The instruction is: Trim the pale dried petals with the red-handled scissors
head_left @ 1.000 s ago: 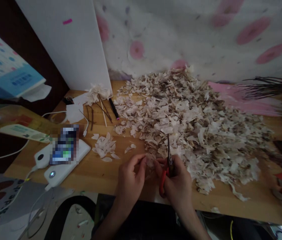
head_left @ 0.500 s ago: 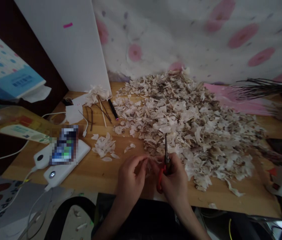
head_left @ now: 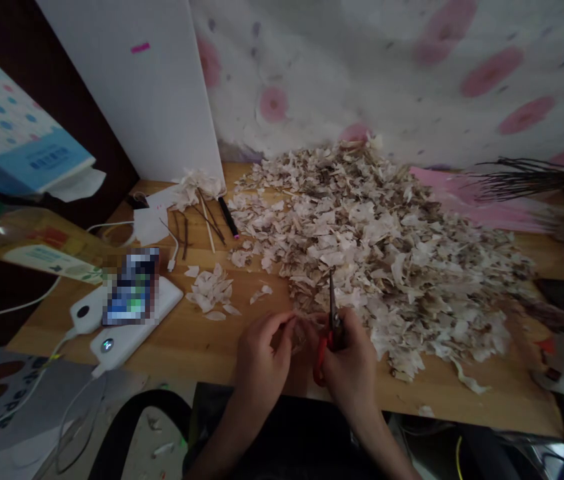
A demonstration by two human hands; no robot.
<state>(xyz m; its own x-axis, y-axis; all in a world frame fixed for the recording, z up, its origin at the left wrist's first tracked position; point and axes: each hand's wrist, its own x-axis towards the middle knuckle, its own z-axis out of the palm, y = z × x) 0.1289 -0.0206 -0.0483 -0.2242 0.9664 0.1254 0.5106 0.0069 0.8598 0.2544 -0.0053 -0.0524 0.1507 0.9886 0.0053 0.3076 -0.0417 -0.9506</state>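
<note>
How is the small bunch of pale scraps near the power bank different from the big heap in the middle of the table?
The small bunch of scraps is a flat scatter of a few pieces; the big heap is mounded and spreads over much of the table. The small bunch looks evenly pale; the big heap carries brown flecks. Both are thin, ragged, whitish pieces.

Red-handled scissors (head_left: 331, 320) upright, blades closed; pale scrap (head_left: 298, 331) just beside

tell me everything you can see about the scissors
The scissors have red handles and dark, slim blades. The blades stand close together, pointing up and away from the person toward the heap of pale husk pieces. The right hand grips the handles, hiding most of them. They are held just above the wooden table near its front edge, beside the left hand.
</note>
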